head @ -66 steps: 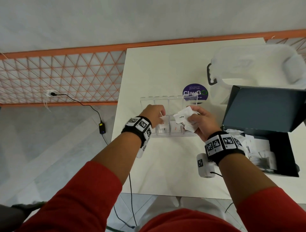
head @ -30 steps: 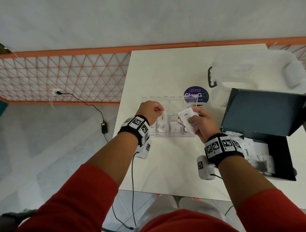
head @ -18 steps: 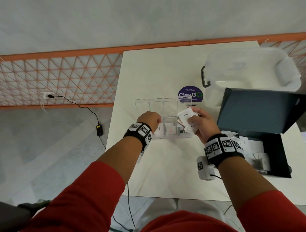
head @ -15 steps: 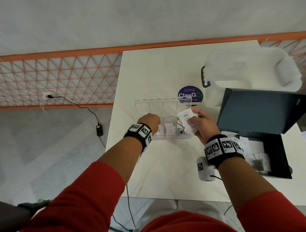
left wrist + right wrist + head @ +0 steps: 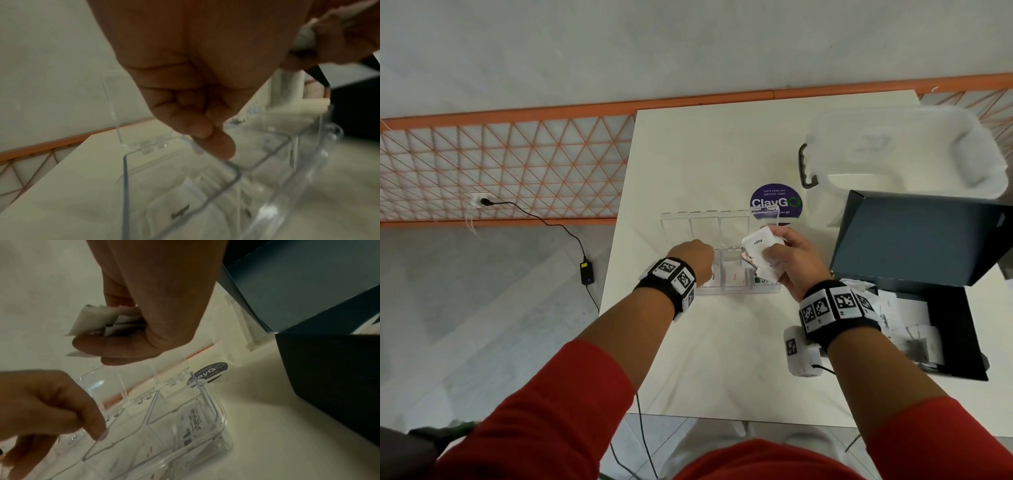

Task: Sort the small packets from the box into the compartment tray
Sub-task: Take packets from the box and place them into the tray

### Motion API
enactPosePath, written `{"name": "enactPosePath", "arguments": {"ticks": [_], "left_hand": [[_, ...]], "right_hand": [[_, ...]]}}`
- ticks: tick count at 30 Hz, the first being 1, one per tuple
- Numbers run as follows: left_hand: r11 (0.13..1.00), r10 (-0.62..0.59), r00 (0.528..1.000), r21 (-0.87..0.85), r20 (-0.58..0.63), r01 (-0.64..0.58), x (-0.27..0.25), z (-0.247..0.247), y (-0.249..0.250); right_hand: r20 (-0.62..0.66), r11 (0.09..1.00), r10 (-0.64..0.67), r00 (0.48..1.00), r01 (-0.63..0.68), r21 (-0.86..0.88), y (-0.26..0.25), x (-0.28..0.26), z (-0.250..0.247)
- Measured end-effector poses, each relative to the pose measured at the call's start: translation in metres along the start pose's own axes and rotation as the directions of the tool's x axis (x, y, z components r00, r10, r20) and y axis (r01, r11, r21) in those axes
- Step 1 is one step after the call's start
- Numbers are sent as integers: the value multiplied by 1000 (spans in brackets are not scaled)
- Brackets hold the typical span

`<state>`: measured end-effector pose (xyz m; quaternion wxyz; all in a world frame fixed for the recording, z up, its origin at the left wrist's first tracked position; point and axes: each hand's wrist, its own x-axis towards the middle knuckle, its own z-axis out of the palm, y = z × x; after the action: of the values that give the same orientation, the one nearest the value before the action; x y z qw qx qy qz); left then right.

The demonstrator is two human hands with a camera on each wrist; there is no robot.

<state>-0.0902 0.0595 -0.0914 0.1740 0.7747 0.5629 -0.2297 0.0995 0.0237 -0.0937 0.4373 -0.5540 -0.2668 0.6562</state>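
A clear compartment tray [image 5: 736,292] lies mid-table with its lids tipped back. My left hand [image 5: 697,255] hovers over the tray's left end, fingers curled with nothing visible in them. In the left wrist view one fingertip of the left hand [image 5: 207,134] touches a divider rim of the tray [image 5: 230,183], and a white packet [image 5: 176,211] lies in the compartment below. My right hand [image 5: 791,263] grips a bunch of white packets [image 5: 758,245] above the tray's right end. The right wrist view shows the bunch of packets [image 5: 96,319] and another packet [image 5: 193,423] in the tray's right compartment.
The dark box [image 5: 959,329] stands open to the right of the tray with several loose packets [image 5: 914,325] inside and its lid raised. A clear plastic bin [image 5: 904,147] sits at the back right. A purple sticker [image 5: 775,202] lies behind the tray. The table's left edge is close to my left wrist.
My left hand has slid left along the tray from the middle compartments to the left end. The white packet once seen at its fingers no longer shows. The right hand keeps its bunch.
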Motion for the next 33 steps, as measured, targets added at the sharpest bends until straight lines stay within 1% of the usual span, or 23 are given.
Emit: {"name": "enactPosePath", "arguments": {"ticks": [1, 2, 3, 5, 6, 7, 8, 10, 11, 13, 14, 15, 17, 18, 19, 20, 22, 24, 26, 28, 29, 30, 33], "left_hand": [[999, 1, 999, -54, -49, -4, -3, -3, -1], [988, 8, 994, -152, -111, -25, -6, -6, -4], [958, 14, 983, -278, -183, -65, -10, -11, -6], [837, -14, 952, -525, -307, -157, -19, -22, -8], [761, -39, 943, -621, -329, -185, -23, -27, -8], [697, -56, 947, -692, -315, -189, -25, -31, -6], [663, -63, 960, -730, -274, -165, -26, -33, -5], [664, -44, 982, -739, -186, -110, -25, -33, -2], [664, -48, 984, -741, -174, -99, -23, -29, -2], [632, -90, 973, -767, -212, -108, -22, -23, -3], [593, -122, 966, -798, -228, -113, -21, -21, -4], [529, -157, 961, -841, -228, -113, -21, -20, -5], [369, -207, 953, -920, -223, -136, -23, -21, -9], [312, -223, 947, -937, -232, -156, -24, -22, -13], [286, -234, 940, -942, -247, -176, -25, -24, -16], [289, -240, 934, -938, -266, -193, -26, -26, -20], [358, -259, 915, -911, -309, -206, -27, -27, -27], [464, -295, 889, -866, -351, -188, -27, -25, -33], [590, -289, 883, -795, -371, -141, -24, -22, -35], [729, -222, 913, -680, -342, -77, -21, -17, -33], [782, -186, 930, -620, -316, -54, -18, -13, -31], [819, -160, 944, -573, -288, -36, -16, -9, -29], [887, -104, 975, -463, -194, 2, -9, 3, -22]], "right_hand": [[4, 1000, 1, 1000, -1, 5, 0, 0, 0], [4, 1000, 2, 1000, -2, 8, 1, 0, 0], [0, 1000, 0, 1000, 0, 4, 1, 1, 0], [-3, 1000, -7, 1000, 7, -20, 3, 2, 1], [2, 999, -13, 1000, 13, -35, 4, 2, 3], [11, 999, -18, 1000, 18, -44, 5, 2, 5], [22, 999, -21, 1000, 22, -46, 7, 2, 9], [35, 999, -27, 999, 29, -42, 8, 3, 15], [41, 998, -31, 999, 33, -45, 8, 3, 18], [56, 998, -31, 998, 34, -60, 9, 2, 24], [62, 997, -31, 998, 35, -70, 10, 2, 25], [65, 996, -28, 997, 33, -77, 11, 1, 25], [63, 996, -15, 998, 20, -82, 12, -1, 23], [61, 997, -9, 998, 14, -80, 12, -1, 21], [56, 997, -6, 998, 10, -76, 13, -1, 19], [48, 997, -4, 999, 7, -73, 12, -1, 16], [31, 997, -4, 1000, 6, -74, 11, -1, 10], [22, 997, -10, 1000, 12, -76, 10, -1, 7], [24, 998, -16, 1000, 17, -62, 7, -1, 5], [31, 999, -15, 999, 17, -51, 4, -1, 4], [34, 999, -15, 999, 17, -50, 3, -1, 4], [36, 998, -15, 999, 17, -52, 3, 0, 3], [36, 998, -16, 999, 18, -56, 2, 1, 2]]}}
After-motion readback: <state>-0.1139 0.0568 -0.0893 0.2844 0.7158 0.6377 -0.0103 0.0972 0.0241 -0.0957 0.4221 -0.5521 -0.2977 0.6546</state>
